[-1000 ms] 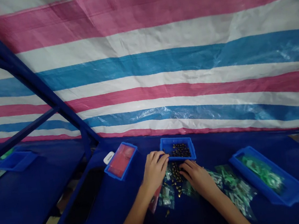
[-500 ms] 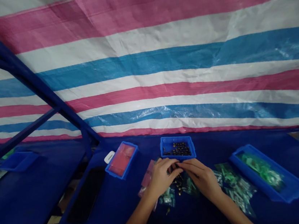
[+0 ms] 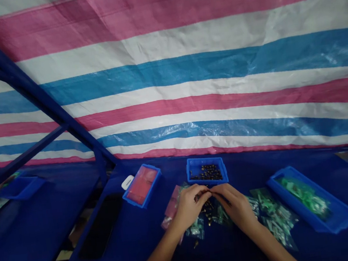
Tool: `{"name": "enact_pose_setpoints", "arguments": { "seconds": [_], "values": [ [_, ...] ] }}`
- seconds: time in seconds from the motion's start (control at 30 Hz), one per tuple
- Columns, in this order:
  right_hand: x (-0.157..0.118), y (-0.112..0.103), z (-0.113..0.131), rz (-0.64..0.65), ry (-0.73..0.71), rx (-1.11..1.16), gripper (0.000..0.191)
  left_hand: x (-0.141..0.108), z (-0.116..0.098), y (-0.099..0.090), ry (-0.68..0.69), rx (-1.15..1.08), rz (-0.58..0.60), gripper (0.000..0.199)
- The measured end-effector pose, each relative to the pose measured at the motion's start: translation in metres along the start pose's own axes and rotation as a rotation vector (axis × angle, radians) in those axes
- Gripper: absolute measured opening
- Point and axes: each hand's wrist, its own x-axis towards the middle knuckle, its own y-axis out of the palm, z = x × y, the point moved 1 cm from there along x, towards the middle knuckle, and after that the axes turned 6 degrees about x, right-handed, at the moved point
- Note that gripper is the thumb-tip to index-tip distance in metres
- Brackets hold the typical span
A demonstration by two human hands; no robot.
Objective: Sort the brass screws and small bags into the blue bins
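A creased, glossy plastic sheet with pink, white and blue horizontal stripes [image 3: 167,72] rises behind the far edge of a dark-blue, flat-topped table [image 3: 248,168]. Near that table's far-left corner, a slanting blue bar frame [image 3: 37,98] descends. Past its left edge, across a gap, lies a second dark-blue tabletop [image 3: 46,231]. Dim light glints off the sheet.

Counted on the nearer table [image 3: 148,229]: three blue trays [image 3: 208,182], one small white case [image 3: 127,183], one flat black slab [image 3: 100,227].
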Motion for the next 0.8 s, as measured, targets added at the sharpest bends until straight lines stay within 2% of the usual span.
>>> {"name": "enact_pose_setpoints", "arguments": {
  "seconds": [0.1,0.3,0.5,0.67,0.73,0.8],
  "values": [
    [0.002,0.0,0.003,0.024,0.004,0.006,0.015,0.0,0.0,0.0,0.013,0.044,0.007,0.018],
    [0.001,0.002,0.003,0.054,0.039,-0.024,0.013,-0.004,0.004,0.004,-0.008,0.074,0.027,0.042],
    [0.005,-0.013,-0.013,-0.104,0.07,-0.193,0.015,-0.006,0.011,-0.003,-0.007,0.171,-0.166,0.04],
    [0.009,-0.023,-0.026,-0.112,0.069,-0.307,0.02,-0.003,0.013,-0.01,-0.02,0.219,-0.247,0.039],
    [0.008,-0.023,-0.024,-0.114,0.049,-0.313,0.022,-0.002,0.013,-0.012,-0.021,0.229,-0.272,0.039],
    [0.006,-0.019,-0.018,-0.059,0.014,-0.292,0.022,-0.001,0.015,-0.014,-0.019,0.236,-0.291,0.039]
  ]
}}
